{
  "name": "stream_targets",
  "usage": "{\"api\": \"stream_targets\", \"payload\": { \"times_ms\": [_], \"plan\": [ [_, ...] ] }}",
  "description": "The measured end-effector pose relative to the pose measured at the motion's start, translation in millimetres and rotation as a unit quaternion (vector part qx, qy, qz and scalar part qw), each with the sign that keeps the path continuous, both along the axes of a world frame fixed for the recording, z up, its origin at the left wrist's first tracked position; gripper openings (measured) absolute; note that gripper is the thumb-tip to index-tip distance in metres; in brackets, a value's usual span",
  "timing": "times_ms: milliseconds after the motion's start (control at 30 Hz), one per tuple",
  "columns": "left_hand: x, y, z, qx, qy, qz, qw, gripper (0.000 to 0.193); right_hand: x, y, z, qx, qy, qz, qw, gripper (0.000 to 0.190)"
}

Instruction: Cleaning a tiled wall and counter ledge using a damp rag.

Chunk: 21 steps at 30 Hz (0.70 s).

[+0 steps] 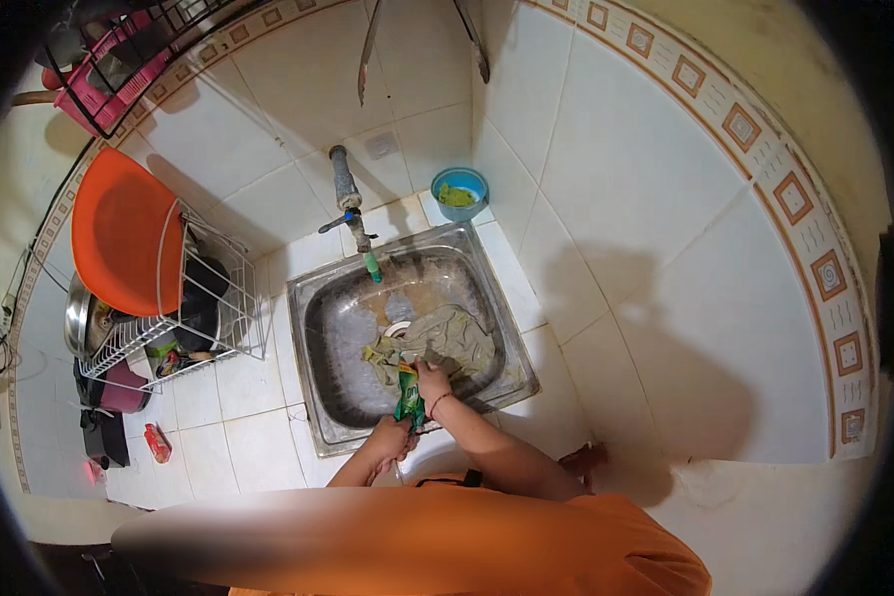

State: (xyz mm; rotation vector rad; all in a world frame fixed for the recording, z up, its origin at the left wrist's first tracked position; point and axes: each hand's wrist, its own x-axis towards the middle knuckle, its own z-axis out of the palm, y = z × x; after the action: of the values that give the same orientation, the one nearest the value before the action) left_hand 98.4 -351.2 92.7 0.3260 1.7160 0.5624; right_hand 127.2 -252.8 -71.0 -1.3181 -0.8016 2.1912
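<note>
A green soap pouch (410, 395) is between my two hands, over the near edge of the steel sink. My left hand (392, 438) grips its lower end. At the upper end, my right hand (432, 380) has its fingers closed around the pouch's side. Just beyond lies a wet grey cloth (451, 339), spread across the right half of the basin beside the drain; yellow-green patches show on it. The stainless steel sink (319, 417) has stains along its back. Above its back edge hangs a faucet (349, 197) with a green hose tip. Whether anything flows from the pouch cannot be told.
A blue bowl (458, 195) with a green scouring pad stands in the back right corner. At left, a white wire dish rack (242, 320) holds an orange basin (127, 231) and pans. A small red packet (157, 443) lies on the tiled counter (253, 439).
</note>
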Motion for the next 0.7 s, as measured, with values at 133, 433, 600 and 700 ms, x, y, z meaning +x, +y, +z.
{"api": "stream_targets", "payload": {
  "times_ms": [133,433,600,700],
  "plan": [
    [-13,-12,-19,-0.004,-0.003,0.025,1.000,0.027,-18,14,-19,0.099,-0.153,0.073,0.981,0.037],
    [-57,-47,-36,0.069,-0.059,0.260,0.961,0.025,2,28,-14,0.739,-0.335,0.256,0.525,0.030],
    [-60,-32,-27,0.036,0.002,0.229,0.973,0.025,-7,57,-4,0.556,-0.300,0.541,0.555,0.025],
    [-48,-11,-15,0.053,0.007,0.120,0.991,0.038,-12,64,8,0.480,-0.351,0.522,0.611,0.027]
  ]
}}
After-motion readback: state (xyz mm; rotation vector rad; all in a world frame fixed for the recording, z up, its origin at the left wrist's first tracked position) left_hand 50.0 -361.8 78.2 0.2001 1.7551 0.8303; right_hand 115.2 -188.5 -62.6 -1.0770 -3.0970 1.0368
